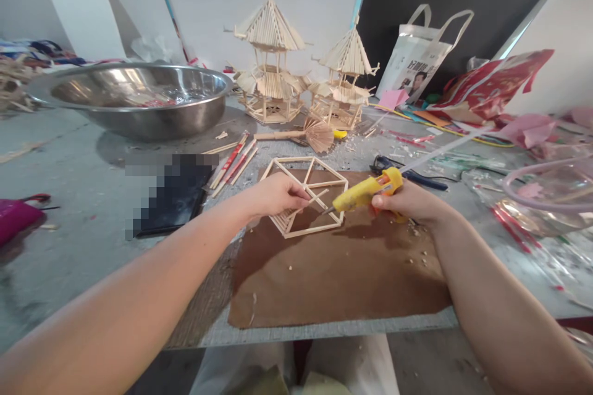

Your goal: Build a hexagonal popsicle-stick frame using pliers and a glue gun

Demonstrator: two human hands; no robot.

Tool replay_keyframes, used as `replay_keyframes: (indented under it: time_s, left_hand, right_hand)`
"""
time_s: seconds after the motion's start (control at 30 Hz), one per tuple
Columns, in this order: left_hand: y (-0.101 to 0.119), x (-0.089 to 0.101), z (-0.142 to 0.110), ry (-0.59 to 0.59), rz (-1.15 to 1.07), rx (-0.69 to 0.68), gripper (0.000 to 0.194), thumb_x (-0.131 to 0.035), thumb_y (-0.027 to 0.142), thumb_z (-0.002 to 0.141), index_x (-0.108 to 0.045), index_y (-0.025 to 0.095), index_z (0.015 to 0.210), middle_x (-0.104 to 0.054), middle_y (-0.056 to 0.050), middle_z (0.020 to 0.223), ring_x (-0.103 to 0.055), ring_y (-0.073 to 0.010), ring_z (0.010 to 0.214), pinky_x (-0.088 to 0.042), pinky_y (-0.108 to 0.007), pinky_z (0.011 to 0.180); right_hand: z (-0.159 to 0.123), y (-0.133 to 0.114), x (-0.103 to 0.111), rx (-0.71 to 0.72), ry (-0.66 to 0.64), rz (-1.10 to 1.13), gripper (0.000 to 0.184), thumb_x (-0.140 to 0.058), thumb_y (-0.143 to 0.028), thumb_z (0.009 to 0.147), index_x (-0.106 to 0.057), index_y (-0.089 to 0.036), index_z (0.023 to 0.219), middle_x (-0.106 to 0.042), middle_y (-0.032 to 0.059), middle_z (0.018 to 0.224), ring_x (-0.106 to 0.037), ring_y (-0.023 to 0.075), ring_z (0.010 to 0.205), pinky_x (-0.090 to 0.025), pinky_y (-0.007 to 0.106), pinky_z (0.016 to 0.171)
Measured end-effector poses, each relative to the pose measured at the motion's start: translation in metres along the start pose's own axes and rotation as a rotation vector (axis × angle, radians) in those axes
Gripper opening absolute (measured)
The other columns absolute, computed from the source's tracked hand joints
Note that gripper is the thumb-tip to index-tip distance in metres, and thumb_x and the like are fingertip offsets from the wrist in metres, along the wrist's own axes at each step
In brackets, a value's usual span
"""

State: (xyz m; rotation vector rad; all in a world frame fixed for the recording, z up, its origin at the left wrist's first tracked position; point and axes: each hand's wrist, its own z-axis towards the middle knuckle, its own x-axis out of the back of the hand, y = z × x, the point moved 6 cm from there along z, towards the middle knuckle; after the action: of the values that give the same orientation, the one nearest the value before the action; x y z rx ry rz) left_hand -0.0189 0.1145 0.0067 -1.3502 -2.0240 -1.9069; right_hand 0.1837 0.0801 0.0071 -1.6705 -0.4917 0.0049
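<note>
Head view: steel basin at ten o'clock. Left hand, at nine o'clock on hexagonal frame, pinches thin stick between closed fingertips. Frame lies mid-view on brown sheet (wedge at its seven o'clock already slatted). Right hand, at frame's three o'clock, wraps yellow glue gun, nozzle pointing left.
</note>
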Motion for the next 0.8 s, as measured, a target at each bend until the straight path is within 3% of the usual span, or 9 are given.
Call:
replay_keyframes:
  time_s: [0.27, 0.8]
  left_hand:
    - [-0.006, -0.003, 0.002, -0.012, -0.076, 0.024, 0.015, -0.064, 0.027, 0.062, -0.069, 0.019, 0.073, -0.06, 0.003, 0.053, -0.035, -0.0057, 0.04, -0.026, -0.021, 0.044]
    - [-0.001, -0.004, 0.002, -0.024, 0.025, -0.021, 0.013, -0.06, 0.024, 0.065, -0.069, 0.019, 0.073, -0.058, 0.005, 0.05, -0.038, -0.0061, 0.045, -0.031, -0.02, 0.053]
  right_hand:
    - [0.01, 0.01, -0.026, -0.052, -0.122, -0.052, 0.03, -0.067, -0.043, 0.059, -0.063, -0.016, 0.071, -0.059, -0.0015, 0.05, -0.044, 0.006, 0.036, -0.03, 0.016, 0.03]
    - [0.014, 0.015, -0.033, -0.077, -0.115, -0.148, 0.035, -0.064, -0.05, 0.06, -0.061, -0.018, 0.072, -0.056, -0.0022, 0.045, -0.039, 0.0055, 0.032, -0.027, 0.017, 0.029]
